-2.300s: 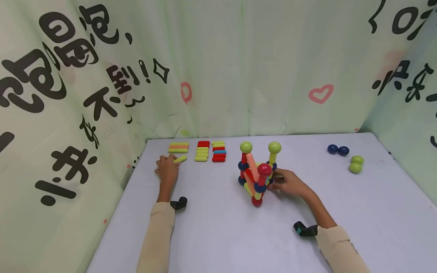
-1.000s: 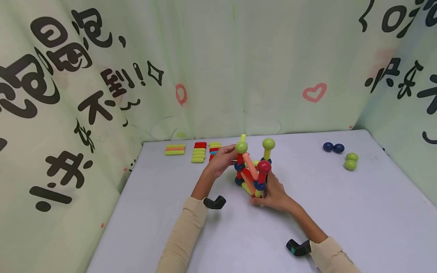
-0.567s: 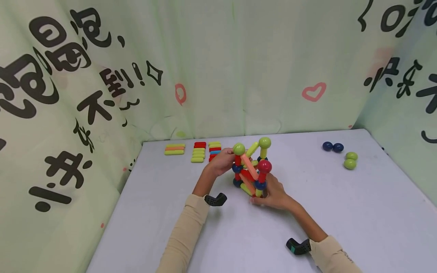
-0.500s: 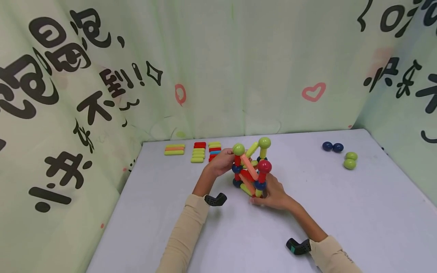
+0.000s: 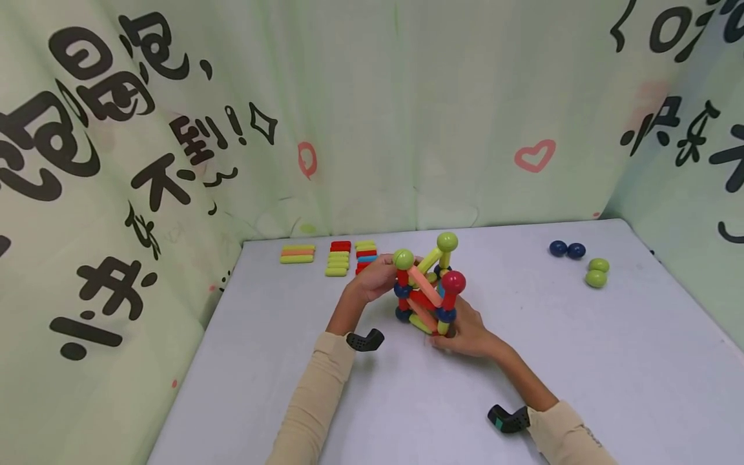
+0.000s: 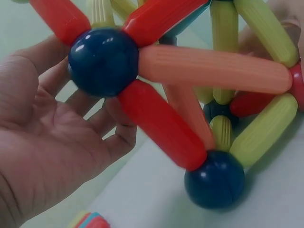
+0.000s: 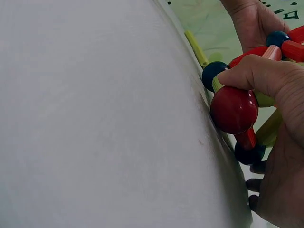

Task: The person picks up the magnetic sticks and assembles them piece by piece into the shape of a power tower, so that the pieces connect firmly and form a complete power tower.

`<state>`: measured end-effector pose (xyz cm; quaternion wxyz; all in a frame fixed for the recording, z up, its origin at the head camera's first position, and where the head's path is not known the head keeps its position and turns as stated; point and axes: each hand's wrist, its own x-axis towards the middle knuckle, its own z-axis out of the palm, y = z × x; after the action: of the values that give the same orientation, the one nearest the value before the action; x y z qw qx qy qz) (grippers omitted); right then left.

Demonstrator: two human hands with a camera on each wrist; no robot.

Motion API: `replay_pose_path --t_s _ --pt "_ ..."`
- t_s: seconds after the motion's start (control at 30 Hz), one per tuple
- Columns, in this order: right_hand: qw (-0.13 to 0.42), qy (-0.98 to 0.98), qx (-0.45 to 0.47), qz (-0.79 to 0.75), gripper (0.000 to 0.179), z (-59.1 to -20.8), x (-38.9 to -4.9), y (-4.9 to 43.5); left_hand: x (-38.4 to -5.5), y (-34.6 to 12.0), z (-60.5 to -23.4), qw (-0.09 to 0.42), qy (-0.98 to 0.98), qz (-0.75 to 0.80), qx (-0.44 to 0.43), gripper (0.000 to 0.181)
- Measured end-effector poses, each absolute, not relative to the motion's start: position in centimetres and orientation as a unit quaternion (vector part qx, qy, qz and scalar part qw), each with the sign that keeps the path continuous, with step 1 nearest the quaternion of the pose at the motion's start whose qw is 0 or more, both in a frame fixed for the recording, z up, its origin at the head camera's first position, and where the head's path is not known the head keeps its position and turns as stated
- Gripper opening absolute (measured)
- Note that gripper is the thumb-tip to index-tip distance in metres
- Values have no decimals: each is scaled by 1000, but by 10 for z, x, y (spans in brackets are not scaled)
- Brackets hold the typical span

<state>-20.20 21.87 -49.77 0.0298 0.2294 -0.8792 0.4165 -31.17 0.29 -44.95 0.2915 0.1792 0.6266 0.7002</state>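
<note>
Nearest are two beige sleeves (image 5: pixel 572 433), each with a black device at the cuff. Beyond its sleeve, the right hand (image 5: pixel 469 328) grips the low near corner of the rod-and-ball frame (image 5: pixel 426 287), which sits between the two hands over the white worktop (image 5: pixel 378 400). Its fingers are bent round that corner; the right wrist view shows the thumb (image 7: pixel 256 73) lying along the edge of the low red ball (image 7: pixel 233 110), with other fingertips below, near a navy ball.

The left hand (image 5: pixel 378 276) is at the frame's far left side. Its fingers are partly bent and spread, passing behind a navy ball (image 6: pixel 103 61) and its red rods in the left wrist view; whether they pinch any piece cannot be told. Above, a yellow-green rod (image 5: pixel 429 260) slants between two green balls (image 5: pixel 403 259).

Farther back, loose sticks (image 5: pixel 337 259) lie in three groups just beyond the left hand; well to the right are two green balls and, behind them, two navy ones. A pale curtain (image 5: pixel 465 129) hangs behind.
</note>
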Motion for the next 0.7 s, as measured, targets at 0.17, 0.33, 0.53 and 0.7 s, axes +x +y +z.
replay_pose_path --t_s 0.17,0.33,0.53,0.7 --pt "-7 -877 204 436 99 -494 -201 221 -315 -11 -457 196 682 694 120 31" --pt "-22 -878 199 436 90 -492 -200 224 -316 -38 -466 9 822 568 39 17" --pt "-8 -856 222 466 96 -493 -205 229 -316 -68 -481 -103 935 338 -21 17" --pt "-24 -842 232 487 91 -495 -209 227 -314 -82 -492 -94 958 271 -29 21"
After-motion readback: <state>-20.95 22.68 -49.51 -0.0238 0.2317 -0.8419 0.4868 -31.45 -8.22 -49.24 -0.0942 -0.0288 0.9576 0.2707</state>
